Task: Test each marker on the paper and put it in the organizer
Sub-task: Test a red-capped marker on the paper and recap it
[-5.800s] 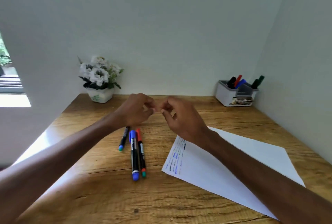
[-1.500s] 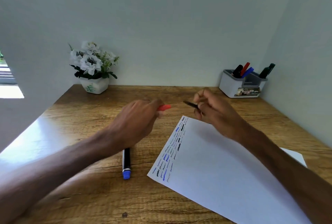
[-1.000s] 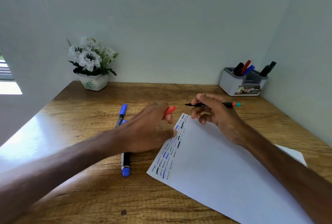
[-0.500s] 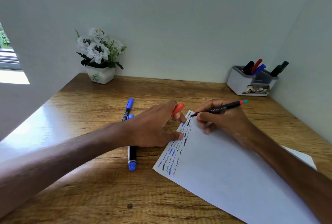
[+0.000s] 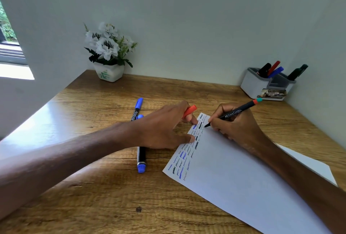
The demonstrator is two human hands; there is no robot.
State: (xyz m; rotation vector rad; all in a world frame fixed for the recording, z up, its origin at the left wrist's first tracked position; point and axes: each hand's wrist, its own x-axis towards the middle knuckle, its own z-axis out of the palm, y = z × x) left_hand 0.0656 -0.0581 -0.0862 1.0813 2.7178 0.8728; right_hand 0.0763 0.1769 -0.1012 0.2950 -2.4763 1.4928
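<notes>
Marker (image 5: pixel 232 112) with a black barrel and an orange-and-teal end sits in the right hand (image 5: pixel 234 128) at the centre right of the frame. It is pinched low near the tip in a writing grip, and its tip touches the paper (image 5: pixel 243 177) at the sheet's upper corner, beside rows of blue and black scribbles. Just left of it, the left hand (image 5: pixel 162 128) holds the orange cap (image 5: pixel 190 111) tucked between its fingers while a fingertip and the thumb press the paper's edge flat. Such a marker looks light, stiff and smooth, so a pinch low on the barrel should steer it well; the thin sheet would likely slide on the desk (image 5: pixel 112 196) without that pressing. A blue-capped marker (image 5: pixel 137 106) and a thick blue marker (image 5: pixel 141 158) lie on the desk, the thick one passing under the left wrist. The organizer (image 5: pixel 254 85), with several markers upright in it, stands at the upper right, well apart from both hands.
</notes>
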